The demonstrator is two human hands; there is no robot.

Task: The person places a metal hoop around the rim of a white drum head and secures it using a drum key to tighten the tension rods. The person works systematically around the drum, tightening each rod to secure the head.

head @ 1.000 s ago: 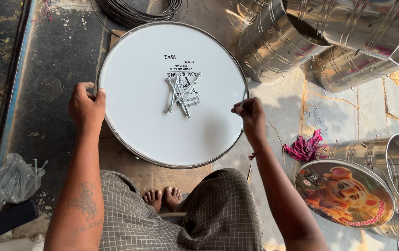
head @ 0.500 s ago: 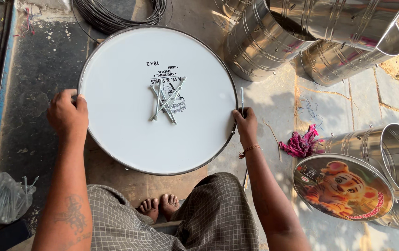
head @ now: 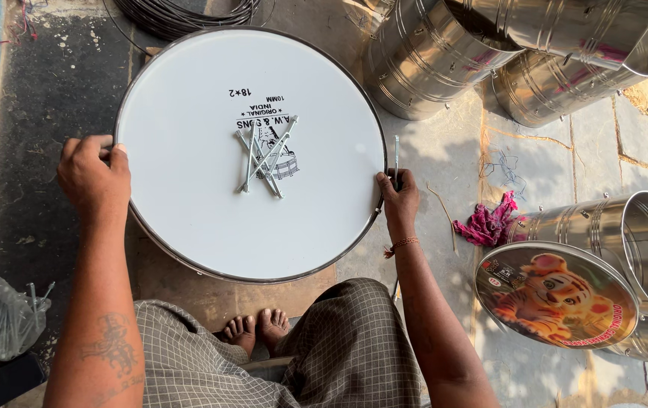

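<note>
White drum [head: 188,189], two hands, three steel shells [head: 422,60]

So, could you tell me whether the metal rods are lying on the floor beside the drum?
No, the metal rods lie in a crossed pile on the white drumhead.

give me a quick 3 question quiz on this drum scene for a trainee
1. True or false: the rods lie at the middle of the white drumhead.
2. What does the right hand hold at the drum's rim? A) a pink rag B) a thin metal rod C) a plastic bag
3. Fill in: the left hand grips the drum's ____.

Key
1. True: they lie crossed over the printed mark.
2. B: the rod stands beside the rim; the pink rag lies on the floor apart.
3. Rim, on the side opposite the right hand.
</note>
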